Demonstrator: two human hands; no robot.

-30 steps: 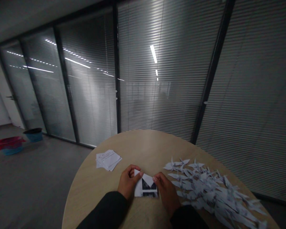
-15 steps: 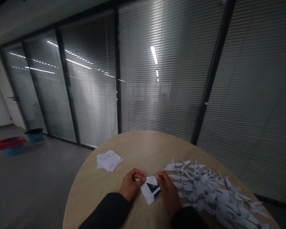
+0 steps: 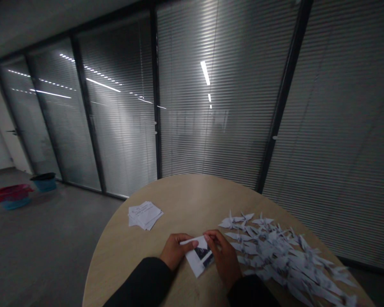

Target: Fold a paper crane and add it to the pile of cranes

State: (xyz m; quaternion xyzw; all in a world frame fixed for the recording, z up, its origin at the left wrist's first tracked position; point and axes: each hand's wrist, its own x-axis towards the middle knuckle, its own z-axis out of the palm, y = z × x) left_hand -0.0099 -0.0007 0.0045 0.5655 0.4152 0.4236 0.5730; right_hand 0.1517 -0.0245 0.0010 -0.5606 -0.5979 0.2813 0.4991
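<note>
Both my hands are low on the round wooden table, holding a square of printed white paper between them. The sheet is partly folded and tilted, with a dark printed pattern showing near its middle. My left hand grips its left corner, with the thumb lying across the top edge. My right hand holds its right side, and the fingers hide part of the sheet. A loose stack of printed paper squares lies to the left, and a heap of folded paper cranes lies just right of my right hand.
Glass partitions with slatted blinds stand beyond the table. On the grey floor at the left are a red basin on a blue tub and a blue bin with a dark liner. A door stands at the far left.
The paper has turned from square-on to tilted, and its folded top flaps no longer look the same. My hands have shifted around it, and my right hand has moved slightly up the sheet.
</note>
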